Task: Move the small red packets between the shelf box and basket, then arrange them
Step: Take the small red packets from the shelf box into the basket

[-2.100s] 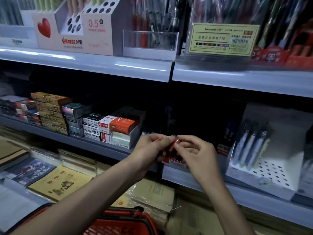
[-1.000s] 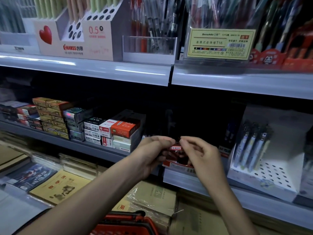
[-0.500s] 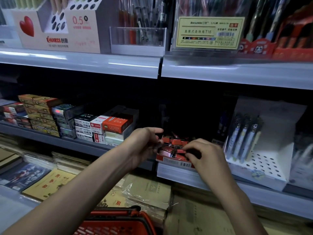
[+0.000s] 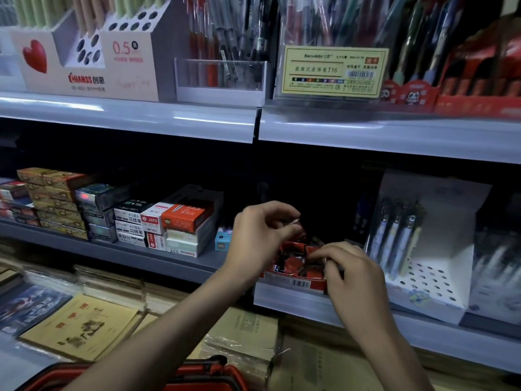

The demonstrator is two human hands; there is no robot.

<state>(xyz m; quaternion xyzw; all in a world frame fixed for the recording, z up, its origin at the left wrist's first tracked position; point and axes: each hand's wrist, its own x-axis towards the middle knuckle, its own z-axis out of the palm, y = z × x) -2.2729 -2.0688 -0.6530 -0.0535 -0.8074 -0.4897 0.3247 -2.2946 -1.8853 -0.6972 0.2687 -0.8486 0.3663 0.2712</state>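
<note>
With small red glossy packets [image 4: 291, 253] heaped in the red cardboard shelf box [image 4: 293, 283] under both hands, filling looks mostly done and arranging remains: the right hand [image 4: 351, 273] pinches packets, while the left hand [image 4: 260, 235] is curled above, its hold unclear.

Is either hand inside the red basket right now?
No, the left hand and right hand are both at the shelf box, above the basket.
</note>
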